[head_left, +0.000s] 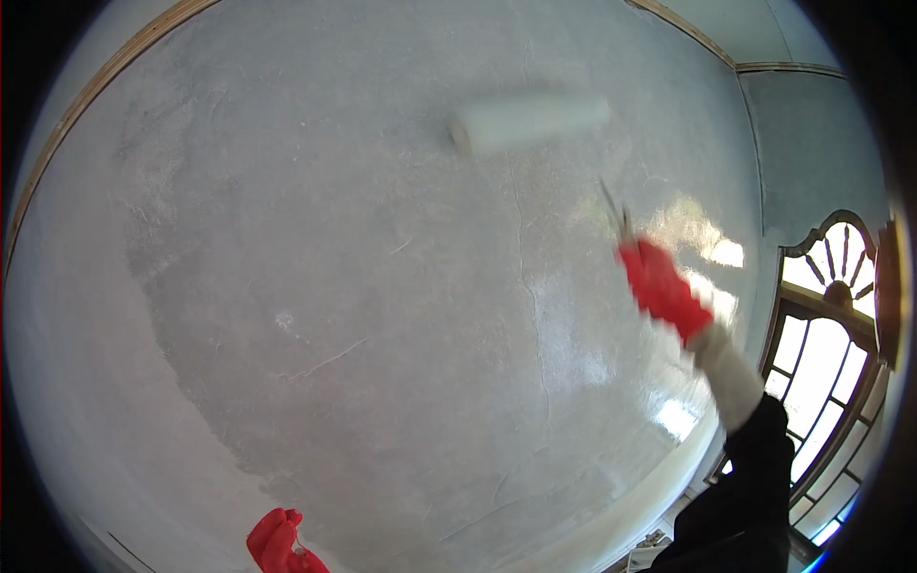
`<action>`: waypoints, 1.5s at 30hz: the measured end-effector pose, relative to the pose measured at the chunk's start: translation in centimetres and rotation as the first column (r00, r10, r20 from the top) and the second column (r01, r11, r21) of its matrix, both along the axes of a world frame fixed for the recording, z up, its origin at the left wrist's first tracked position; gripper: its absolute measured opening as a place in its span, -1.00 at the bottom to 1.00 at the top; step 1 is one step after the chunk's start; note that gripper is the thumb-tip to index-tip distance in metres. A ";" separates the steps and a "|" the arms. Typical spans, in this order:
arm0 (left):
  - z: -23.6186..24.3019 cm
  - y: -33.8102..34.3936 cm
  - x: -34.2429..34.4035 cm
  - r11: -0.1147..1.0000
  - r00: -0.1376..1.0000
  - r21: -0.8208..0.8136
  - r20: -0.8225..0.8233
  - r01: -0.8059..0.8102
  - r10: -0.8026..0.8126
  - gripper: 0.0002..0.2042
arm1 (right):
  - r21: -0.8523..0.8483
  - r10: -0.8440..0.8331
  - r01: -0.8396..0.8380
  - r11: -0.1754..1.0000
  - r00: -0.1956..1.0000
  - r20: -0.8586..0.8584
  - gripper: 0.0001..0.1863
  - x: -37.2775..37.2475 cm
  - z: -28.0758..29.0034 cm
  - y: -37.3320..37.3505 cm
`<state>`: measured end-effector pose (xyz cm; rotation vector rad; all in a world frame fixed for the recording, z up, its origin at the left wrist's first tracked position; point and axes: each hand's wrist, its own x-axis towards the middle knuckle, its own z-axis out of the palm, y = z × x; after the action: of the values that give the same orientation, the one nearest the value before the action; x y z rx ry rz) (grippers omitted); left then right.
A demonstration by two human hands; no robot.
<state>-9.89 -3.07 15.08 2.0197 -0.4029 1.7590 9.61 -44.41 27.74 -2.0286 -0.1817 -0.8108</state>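
My right hand [666,291], in a red glove with a pale cuff, is raised at the right and closed round the handle of a paint roller. Its fluffy white sleeve [530,122] lies across the upper middle of a broad grey surface [382,239]. Part of the thin metal frame [614,210] shows above the fist; motion blurs the roller and the glove. Low at the left, my left hand [282,544], also red-gloved, has its fingers curled. A small thin pale bit shows by them, and what it is I cannot make out.
Wooden trim [105,76] borders the surface at the upper left and again at the upper right. A dark-framed arched window [826,334] stands at the right. Shiny wet-looking patches [676,418], fine creases and a lighter band at the left mark the surface.
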 end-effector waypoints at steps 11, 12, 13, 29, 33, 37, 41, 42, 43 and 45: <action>-0.4 -1.9 4.1 0.983 0.981 -0.021 -0.067 0.180 -0.181 -0.69 | 0.074 -0.010 -0.003 0.997 0.984 0.178 -0.53 0.1 8.0 2.3; -0.6 -2.3 4.3 0.980 0.978 -0.033 -0.066 0.196 -0.198 -0.69 | 0.055 0.029 -0.042 0.998 0.975 0.219 -0.56 2.2 10.1 2.2; -0.6 -2.5 4.7 0.973 0.972 -0.047 -0.064 0.225 -0.227 -0.69 | 0.067 0.057 -0.073 0.995 0.976 0.210 -0.57 1.6 12.3 3.2; -2.5 -5.7 8.4 0.954 0.900 -0.055 -0.320 0.294 -0.296 -0.67 | 0.181 -0.009 0.076 0.981 0.939 -0.343 -0.80 -5.3 -42.3 0.6; -4.0 -6.5 10.8 0.947 0.868 -0.010 -0.397 0.323 -0.300 -0.66 | 0.050 -0.051 0.117 0.992 0.724 -0.688 -0.73 -10.5 -52.7 0.5; -6.2 -8.7 12.8 0.949 0.843 -0.005 -0.459 0.314 -0.281 -0.66 | -0.103 -0.128 0.076 0.992 0.522 -0.843 -0.65 -13.1 -58.9 0.2; -7.9 -8.9 13.8 0.930 0.812 0.104 -0.529 0.353 -0.249 -0.67 | -0.096 -0.120 0.080 0.992 0.402 -0.908 -0.64 -13.6 -64.3 0.0; -8.0 -9.5 13.9 0.929 0.845 0.169 -0.492 0.328 -0.208 -0.70 | -0.108 -0.133 0.089 0.990 0.361 -0.923 -0.62 -13.4 -65.4 0.0; -8.3 -9.8 14.1 0.925 0.878 0.233 -0.447 0.299 -0.171 -0.71 | -0.103 -0.127 0.091 0.990 0.321 -0.939 -0.61 -13.0 -66.8 0.2; -9.2 -9.5 14.2 0.915 0.880 0.277 -0.451 0.293 -0.146 -0.71 | -0.102 -0.123 0.097 0.990 0.245 -0.962 -0.59 -11.8 -69.6 0.9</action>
<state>4.34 -12.54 5.87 2.4014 -0.8020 1.1237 -2.16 -43.55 -41.84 -2.2034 0.7029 0.5422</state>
